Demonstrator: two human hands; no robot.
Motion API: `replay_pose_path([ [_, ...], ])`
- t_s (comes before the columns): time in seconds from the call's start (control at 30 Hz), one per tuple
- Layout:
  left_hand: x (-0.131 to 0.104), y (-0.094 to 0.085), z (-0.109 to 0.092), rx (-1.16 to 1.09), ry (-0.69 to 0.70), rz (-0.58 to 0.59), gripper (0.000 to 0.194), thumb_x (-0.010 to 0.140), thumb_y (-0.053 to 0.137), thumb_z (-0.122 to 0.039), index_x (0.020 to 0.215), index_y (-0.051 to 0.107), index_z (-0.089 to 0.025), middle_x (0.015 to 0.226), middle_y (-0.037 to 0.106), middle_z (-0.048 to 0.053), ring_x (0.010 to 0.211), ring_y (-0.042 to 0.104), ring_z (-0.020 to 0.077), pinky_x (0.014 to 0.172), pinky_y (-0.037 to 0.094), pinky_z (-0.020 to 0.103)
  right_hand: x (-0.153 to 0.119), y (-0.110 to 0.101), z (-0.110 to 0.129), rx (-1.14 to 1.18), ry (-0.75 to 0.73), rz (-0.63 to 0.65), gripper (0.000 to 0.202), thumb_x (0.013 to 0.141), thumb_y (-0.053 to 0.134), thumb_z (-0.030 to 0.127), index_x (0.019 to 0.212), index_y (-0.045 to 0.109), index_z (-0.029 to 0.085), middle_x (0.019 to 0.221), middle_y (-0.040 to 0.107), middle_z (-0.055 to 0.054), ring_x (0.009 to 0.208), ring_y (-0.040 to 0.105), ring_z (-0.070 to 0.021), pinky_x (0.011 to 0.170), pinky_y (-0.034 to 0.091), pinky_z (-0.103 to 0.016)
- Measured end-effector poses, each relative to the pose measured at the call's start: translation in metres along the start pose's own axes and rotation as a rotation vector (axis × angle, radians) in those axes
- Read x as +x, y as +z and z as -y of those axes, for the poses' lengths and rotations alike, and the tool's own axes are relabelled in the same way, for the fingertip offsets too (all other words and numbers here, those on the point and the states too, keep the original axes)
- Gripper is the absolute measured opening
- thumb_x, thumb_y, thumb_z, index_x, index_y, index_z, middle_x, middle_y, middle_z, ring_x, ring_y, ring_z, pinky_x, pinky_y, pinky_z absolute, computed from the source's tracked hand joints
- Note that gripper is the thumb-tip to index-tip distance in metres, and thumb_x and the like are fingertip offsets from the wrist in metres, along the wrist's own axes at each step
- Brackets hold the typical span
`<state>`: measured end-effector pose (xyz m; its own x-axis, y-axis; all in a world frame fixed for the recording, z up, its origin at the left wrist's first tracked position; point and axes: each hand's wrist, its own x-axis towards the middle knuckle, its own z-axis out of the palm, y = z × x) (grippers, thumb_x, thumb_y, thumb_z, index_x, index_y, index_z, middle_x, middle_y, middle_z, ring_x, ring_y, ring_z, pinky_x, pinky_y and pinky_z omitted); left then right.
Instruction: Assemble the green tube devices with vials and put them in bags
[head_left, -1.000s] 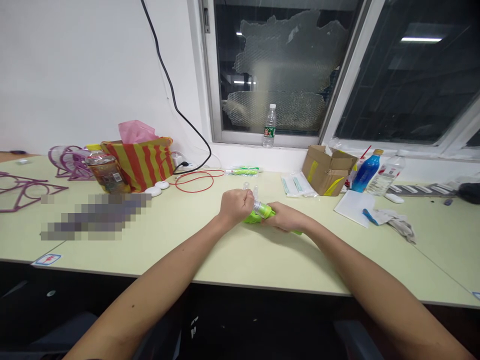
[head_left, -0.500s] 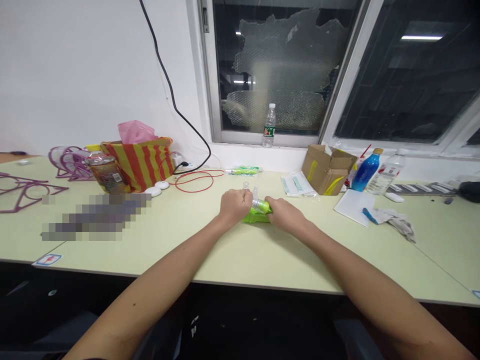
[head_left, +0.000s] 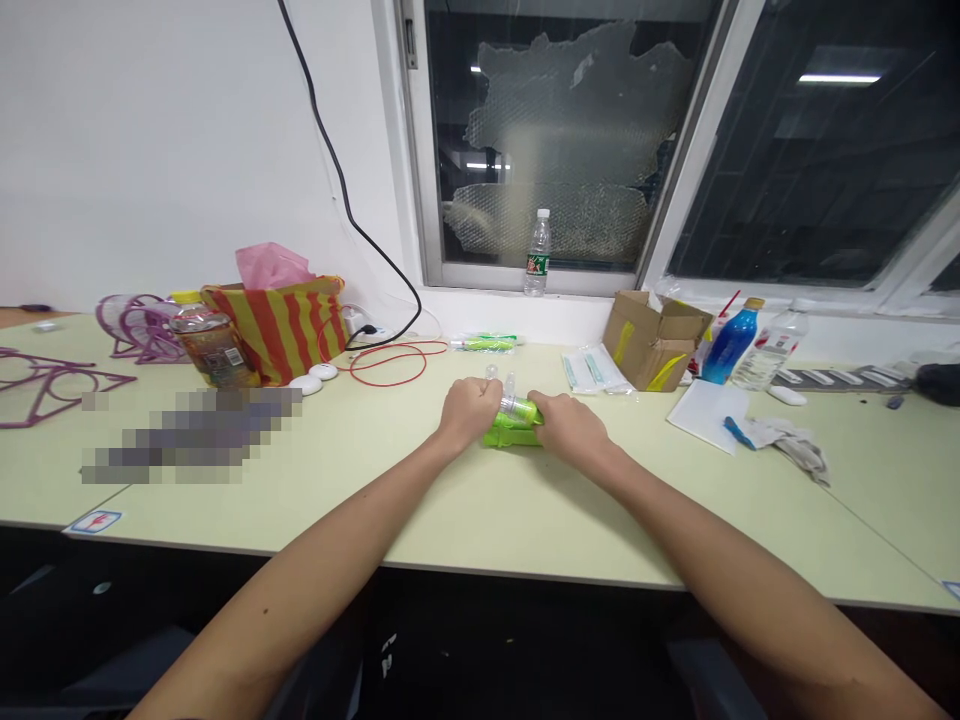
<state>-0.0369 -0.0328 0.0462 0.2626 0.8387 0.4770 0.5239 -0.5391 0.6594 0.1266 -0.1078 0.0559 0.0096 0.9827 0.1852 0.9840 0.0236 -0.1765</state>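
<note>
Between my two hands is a clear and bright green plastic tube [head_left: 519,408], held lengthwise from side to side. My left hand [head_left: 470,411] is closed around its clear end. My right hand [head_left: 572,428] grips the green end with the fingers curled in. Just beneath the tube, a bright green plastic box [head_left: 514,437] rests on the table, partly covered by both hands. Small clear rounded pieces [head_left: 510,384] stick up behind the tube; what they belong to is hidden.
Flat packets [head_left: 596,370] and an open cardboard box [head_left: 651,340] stand back right, near a blue bottle [head_left: 733,340] and a glove [head_left: 795,445]. A red cable [head_left: 397,362], a striped bag [head_left: 289,330] and a drink bottle [head_left: 214,345] are on the left.
Both hands keep their grip in nearly the same place. The tube now lies a little more level, and slightly more of the green box shows below it.
</note>
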Motion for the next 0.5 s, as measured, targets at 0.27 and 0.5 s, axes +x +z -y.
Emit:
replay_pose_path([
  [0.27,-0.010,-0.007,-0.002,-0.039,0.511,0.067,0.033,0.091,0.042,-0.046,0.075,0.052,-0.019,0.061,0.051,-0.001,0.054,0.042,0.0107,0.057,0.033,0.024,0.002,-0.012,-0.028,0.997,-0.118,0.910,0.032,0.077,0.070,0.039,0.081,0.043,0.022,0.048,0.028,0.012,0.040,0.023,-0.0058,0.037,0.022,-0.017],
  [0.5,-0.011,-0.005,-0.003,0.117,0.647,-0.060,0.035,0.087,0.038,-0.031,0.054,0.036,-0.021,0.049,0.039,0.000,0.048,0.034,0.0122,0.053,0.026,0.029,0.000,-0.011,-0.025,1.081,-0.073,1.115,0.033,0.076,0.073,0.039,0.085,0.046,0.022,0.048,0.027,0.013,0.039,0.019,-0.0040,0.034,0.018,-0.014],
])
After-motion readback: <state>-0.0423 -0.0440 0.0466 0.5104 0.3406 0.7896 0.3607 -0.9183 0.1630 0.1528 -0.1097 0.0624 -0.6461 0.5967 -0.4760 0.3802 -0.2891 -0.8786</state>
